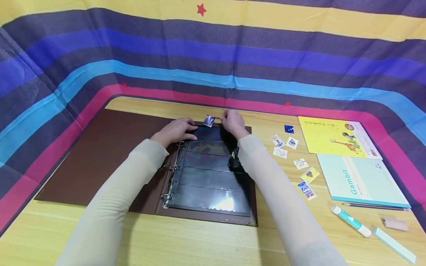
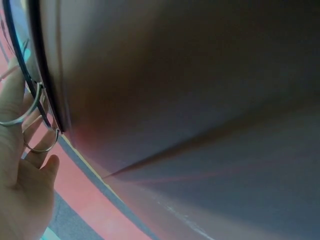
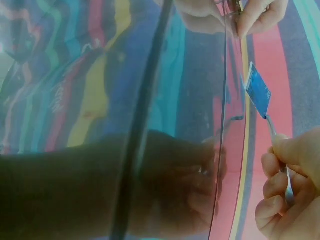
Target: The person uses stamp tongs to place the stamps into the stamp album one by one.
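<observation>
A brown ring binder (image 1: pixel 116 155) lies spread on the table, with a black pocket page (image 1: pixel 213 181) on its right side. My right hand (image 1: pixel 233 120) grips metal tweezers (image 3: pixel 287 187) near the page's top edge. Their tips hold a small blue-and-purple stamp (image 1: pixel 209 120) over the top pocket; its tilted face shows in the right wrist view (image 3: pixel 258 91). At the page's upper left corner, my left hand (image 1: pixel 178 131) rests with thumb and fingers spread, fingertips at the top edge. The left wrist view shows that hand (image 2: pixel 25 170) beside the metal rings (image 2: pixel 32 112).
Right of the binder lie several loose stamps (image 1: pixel 307 190). Beyond them are a yellow booklet (image 1: pixel 332 136), a Gambit notebook (image 1: pixel 362 181), pencils (image 1: pixel 376 206), a white-and-teal tube (image 1: pixel 351 221), a pale bar (image 1: pixel 394 244) and a small grey block (image 1: pixel 395 224). A striped cloth (image 1: pixel 213 51) surrounds the table.
</observation>
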Demonstrator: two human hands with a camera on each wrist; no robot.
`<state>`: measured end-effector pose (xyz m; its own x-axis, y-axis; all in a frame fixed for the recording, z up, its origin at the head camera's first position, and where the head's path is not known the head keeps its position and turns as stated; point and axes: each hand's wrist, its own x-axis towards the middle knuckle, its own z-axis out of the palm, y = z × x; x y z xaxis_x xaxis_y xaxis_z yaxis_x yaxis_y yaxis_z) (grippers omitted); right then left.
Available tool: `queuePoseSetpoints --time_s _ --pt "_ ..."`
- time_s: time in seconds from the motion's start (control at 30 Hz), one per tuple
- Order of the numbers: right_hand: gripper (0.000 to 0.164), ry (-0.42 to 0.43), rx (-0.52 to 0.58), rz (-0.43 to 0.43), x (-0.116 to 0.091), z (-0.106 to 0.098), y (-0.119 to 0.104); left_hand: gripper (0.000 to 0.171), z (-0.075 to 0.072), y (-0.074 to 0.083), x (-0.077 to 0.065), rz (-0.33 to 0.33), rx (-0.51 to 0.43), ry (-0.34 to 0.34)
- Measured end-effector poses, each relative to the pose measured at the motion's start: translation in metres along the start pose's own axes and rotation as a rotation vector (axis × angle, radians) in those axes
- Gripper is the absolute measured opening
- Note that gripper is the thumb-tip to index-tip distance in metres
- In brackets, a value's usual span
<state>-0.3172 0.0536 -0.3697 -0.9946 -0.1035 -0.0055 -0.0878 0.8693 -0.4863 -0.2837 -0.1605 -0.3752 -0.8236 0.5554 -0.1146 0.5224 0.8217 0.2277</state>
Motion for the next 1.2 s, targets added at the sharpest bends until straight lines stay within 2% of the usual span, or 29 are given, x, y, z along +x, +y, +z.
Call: queuePoseSetpoints --time_s 0.33,0.6,0.7,0.93,1.2 --pt "0.015 -0.02 -0.014 -0.016 -0.0017 -0.0011 0.0007 0.054 0.0003 -0.0005 -0.0002 0.02 0.009 0.022" --pt "0.015 -0.018 0.013 -0.024 -0.0022 -0.0015 -0.0004 0.056 -0.0017 0.0012 0.003 -0.082 -0.086 0.005" --pt "0.015 -0.015 0.025 -0.028 -0.0023 -0.0017 -0.0002 0.055 -0.0035 0.0025 0.0057 -0.098 -0.101 -0.017" --pt "0.017 -0.007 0.078 -0.022 -0.0023 -0.0038 0.002 0.051 -0.0073 0.0055 0.0079 -0.099 -0.071 -0.053" --pt "0.017 0.011 0.092 -0.033 -0.0037 -0.005 0.0019 0.049 -0.0063 0.0046 0.0066 -0.081 -0.053 -0.041"
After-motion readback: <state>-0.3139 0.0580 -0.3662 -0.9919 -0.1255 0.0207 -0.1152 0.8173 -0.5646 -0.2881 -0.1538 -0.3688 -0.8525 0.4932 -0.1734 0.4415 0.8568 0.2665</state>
